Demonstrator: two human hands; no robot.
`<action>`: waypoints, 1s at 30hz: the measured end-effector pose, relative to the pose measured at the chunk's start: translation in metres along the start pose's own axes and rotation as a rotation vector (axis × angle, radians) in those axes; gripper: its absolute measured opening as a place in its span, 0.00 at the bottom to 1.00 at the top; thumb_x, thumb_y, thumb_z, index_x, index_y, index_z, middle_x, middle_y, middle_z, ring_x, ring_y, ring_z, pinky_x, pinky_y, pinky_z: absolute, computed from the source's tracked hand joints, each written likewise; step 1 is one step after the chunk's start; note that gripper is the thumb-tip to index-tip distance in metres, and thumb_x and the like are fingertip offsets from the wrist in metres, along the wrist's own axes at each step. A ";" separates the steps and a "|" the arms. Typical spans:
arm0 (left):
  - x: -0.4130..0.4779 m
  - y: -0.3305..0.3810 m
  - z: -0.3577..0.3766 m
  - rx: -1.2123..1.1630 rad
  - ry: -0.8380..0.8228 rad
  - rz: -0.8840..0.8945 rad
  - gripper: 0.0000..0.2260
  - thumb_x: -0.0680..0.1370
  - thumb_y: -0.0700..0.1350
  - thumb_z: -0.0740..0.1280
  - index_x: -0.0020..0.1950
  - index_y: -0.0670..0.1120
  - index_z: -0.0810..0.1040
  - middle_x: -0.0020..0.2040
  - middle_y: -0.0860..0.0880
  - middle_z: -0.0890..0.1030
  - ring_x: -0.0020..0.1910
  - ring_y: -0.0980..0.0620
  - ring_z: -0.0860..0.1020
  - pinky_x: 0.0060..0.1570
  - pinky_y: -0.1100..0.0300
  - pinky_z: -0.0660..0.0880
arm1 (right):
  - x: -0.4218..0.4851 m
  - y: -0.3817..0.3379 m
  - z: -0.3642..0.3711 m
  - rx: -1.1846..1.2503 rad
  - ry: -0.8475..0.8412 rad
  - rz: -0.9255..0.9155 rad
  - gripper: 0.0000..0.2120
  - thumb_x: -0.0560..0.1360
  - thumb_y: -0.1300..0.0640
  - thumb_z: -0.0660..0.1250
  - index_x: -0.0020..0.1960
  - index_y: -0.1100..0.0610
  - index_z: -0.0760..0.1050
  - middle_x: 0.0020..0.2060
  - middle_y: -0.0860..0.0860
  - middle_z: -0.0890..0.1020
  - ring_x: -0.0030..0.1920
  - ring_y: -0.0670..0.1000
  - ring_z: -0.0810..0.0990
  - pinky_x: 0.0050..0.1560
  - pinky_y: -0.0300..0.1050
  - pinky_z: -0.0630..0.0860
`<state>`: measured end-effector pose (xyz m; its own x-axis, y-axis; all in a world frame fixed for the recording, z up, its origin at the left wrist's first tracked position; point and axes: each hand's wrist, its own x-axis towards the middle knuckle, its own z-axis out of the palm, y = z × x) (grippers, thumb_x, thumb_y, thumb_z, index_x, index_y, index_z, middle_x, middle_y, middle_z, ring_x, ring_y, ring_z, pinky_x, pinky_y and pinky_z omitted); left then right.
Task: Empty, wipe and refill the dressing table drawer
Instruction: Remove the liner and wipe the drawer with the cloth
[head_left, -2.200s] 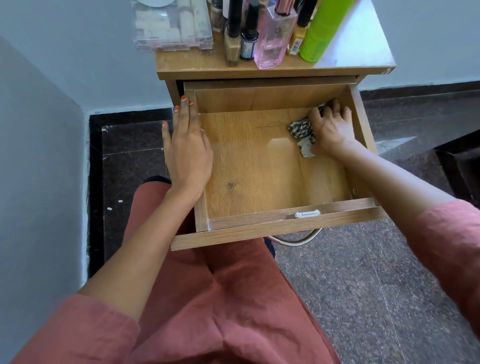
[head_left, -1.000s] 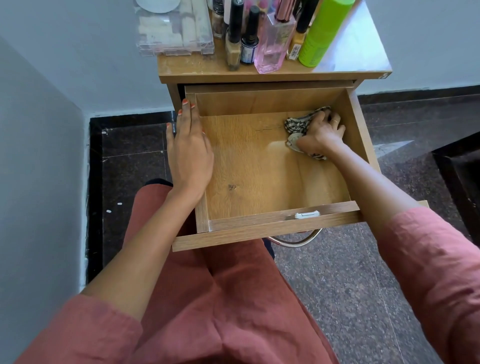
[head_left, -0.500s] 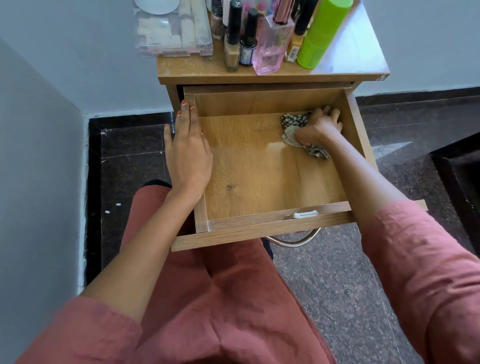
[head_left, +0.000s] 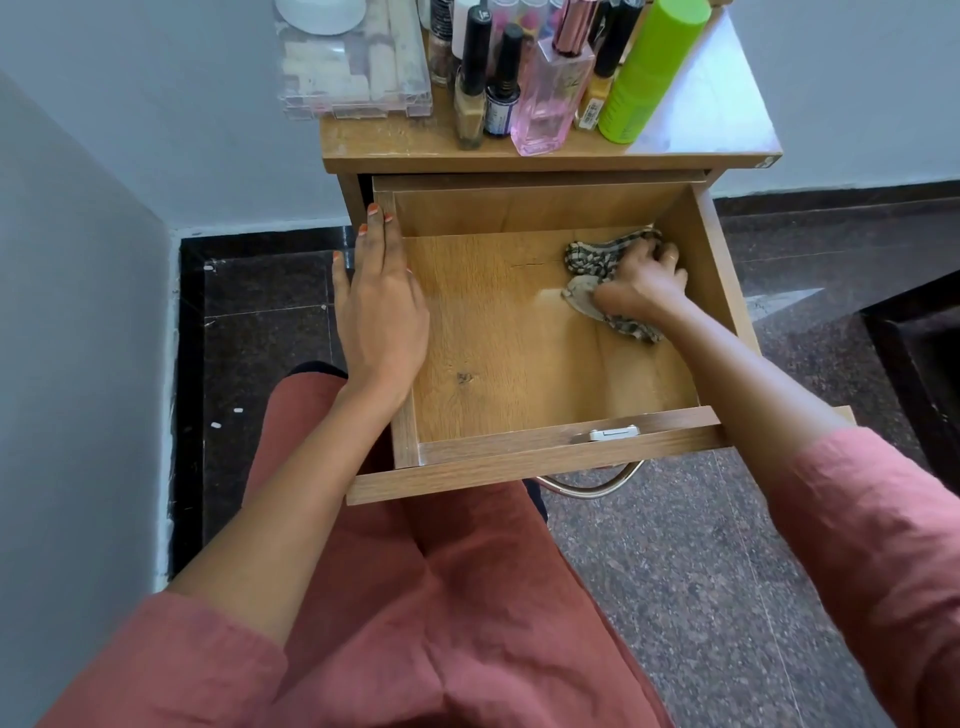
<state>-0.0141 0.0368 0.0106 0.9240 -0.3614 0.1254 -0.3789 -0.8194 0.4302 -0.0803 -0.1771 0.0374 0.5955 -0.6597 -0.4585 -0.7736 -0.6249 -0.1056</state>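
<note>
**Cloth in the far right corner of the open drawer**

Your drawer (head_left: 519, 332) is pulled out over your lap, and its floor is bare wood apart from the checked cloth (head_left: 597, 254), which lies bunched in the far right corner, close to the back wall and the right wall. Left of the cloth and toward the drawer's front panel the floor is open — nothing stands on it. Your right hand (head_left: 641, 283) lies on the cloth with fingers curled over and into it, pressing it to the drawer floor; part of the cloth shows beyond your fingertips and part trails out under your wrist. Your left hand (head_left: 382, 306) lies flat and unclenched along the drawer's left wall, fingertips near its back corner, gripping nothing.

Against the picture half a second back, your right hand and the cloth sit in much the same corner, with the fingers a little more spread over the fabric; two seconds back the hand lay flatter and slightly nearer the drawer's front. Your left hand has kept its place on the left wall.

Above the drawer, the tabletop (head_left: 395, 143) carries a clear plastic box (head_left: 353, 62), nail polish bottles (head_left: 485, 83), a pink perfume bottle (head_left: 553, 88) and a green can (head_left: 647, 73) — all cut off by the top edge. The drawer's metal handle (head_left: 592, 486) shows only as a loop below the front panel. How much cloth lies under your palm is hidden.
</note>
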 end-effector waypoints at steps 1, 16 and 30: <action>0.000 0.000 0.000 -0.004 0.001 0.001 0.21 0.81 0.40 0.50 0.74 0.41 0.56 0.75 0.44 0.56 0.74 0.49 0.57 0.73 0.51 0.48 | 0.003 -0.001 -0.003 0.001 0.002 0.007 0.39 0.75 0.53 0.62 0.73 0.66 0.41 0.74 0.62 0.46 0.74 0.62 0.46 0.74 0.54 0.48; 0.001 -0.002 0.000 -0.238 0.014 -0.045 0.20 0.81 0.40 0.51 0.74 0.44 0.58 0.76 0.48 0.56 0.75 0.52 0.55 0.74 0.54 0.45 | -0.012 -0.048 0.035 -0.107 0.030 -0.457 0.42 0.71 0.47 0.67 0.73 0.60 0.47 0.72 0.63 0.55 0.73 0.61 0.50 0.71 0.59 0.51; 0.002 -0.001 0.000 -0.254 -0.002 -0.049 0.20 0.81 0.39 0.51 0.74 0.43 0.57 0.76 0.48 0.55 0.74 0.52 0.56 0.74 0.53 0.46 | -0.016 -0.113 0.049 -0.317 0.059 -0.801 0.37 0.72 0.52 0.64 0.74 0.60 0.48 0.70 0.62 0.59 0.72 0.58 0.54 0.69 0.53 0.58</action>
<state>-0.0114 0.0368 0.0101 0.9408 -0.3246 0.0974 -0.3078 -0.6979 0.6467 -0.0129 -0.0761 0.0135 0.9527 0.0149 -0.3036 -0.0236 -0.9922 -0.1227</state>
